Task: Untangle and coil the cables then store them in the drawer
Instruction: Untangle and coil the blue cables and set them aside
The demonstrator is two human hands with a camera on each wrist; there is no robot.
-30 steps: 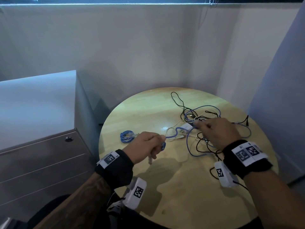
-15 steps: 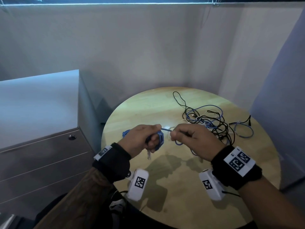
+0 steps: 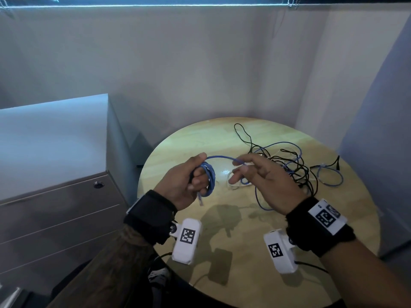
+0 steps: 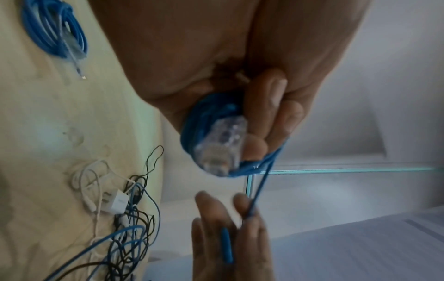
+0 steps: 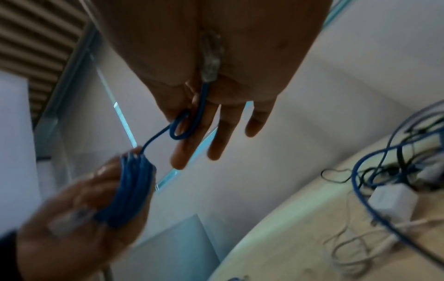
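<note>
My left hand grips a coil of blue network cable wound round its fingers, held above the round wooden table. A clear plug hangs from the coil. A short free length of the same cable arches over to my right hand, which pinches it between thumb and forefinger. That end curls in a small loop against the fingers, with its plug lying in the palm. A second blue coil lies on the table, hidden behind my left hand in the head view.
A tangle of black, blue and white cables with a white charger lies at the back right of the table. A grey drawer cabinet stands to the left, drawers closed, with a round lock.
The right hand pulled the blue cable out of the tangle and brought it to the left hand. The coil grew, both hands rose, and only a short free end is left.
</note>
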